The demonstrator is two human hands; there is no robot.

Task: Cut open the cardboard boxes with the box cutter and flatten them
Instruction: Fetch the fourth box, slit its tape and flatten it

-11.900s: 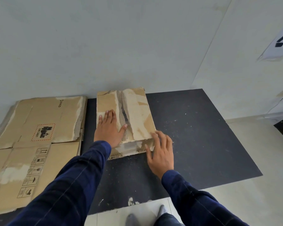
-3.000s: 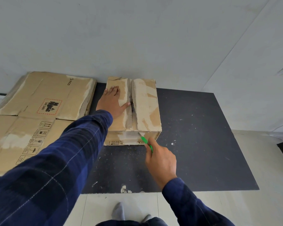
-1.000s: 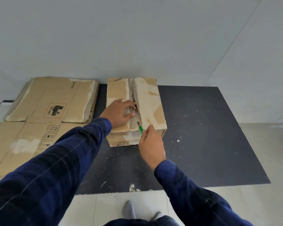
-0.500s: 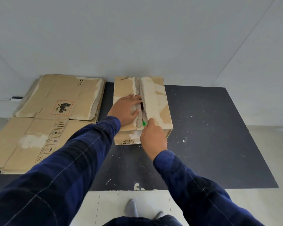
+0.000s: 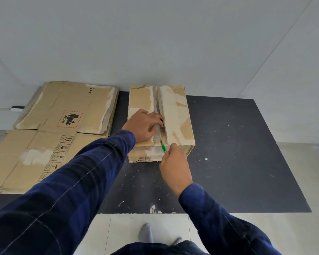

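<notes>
1. Box (image 5: 175,115) on black mat (image 5: 238,144), by wall.
2. Left hand (image 5: 145,126): fingers curled into top seam, gripping flap.
3. Right hand (image 5: 174,168) pinches green cutter (image 5: 163,148), tip at seam's near end.

Both arms extended; left hand (image 5: 145,127) with fingers (image 5: 159,120) hooked, right hand (image 5: 175,167) clenched.

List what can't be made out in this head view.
Most of the box cutter is hidden inside the right hand; only a green stretch and blade show.
Fingertips of the left hand disappear into the top seam of the cardboard box.
Box interior: covered by the flaps.
Print on the flattened cardboard is too small; its left edge is cut off by the frame.
</notes>
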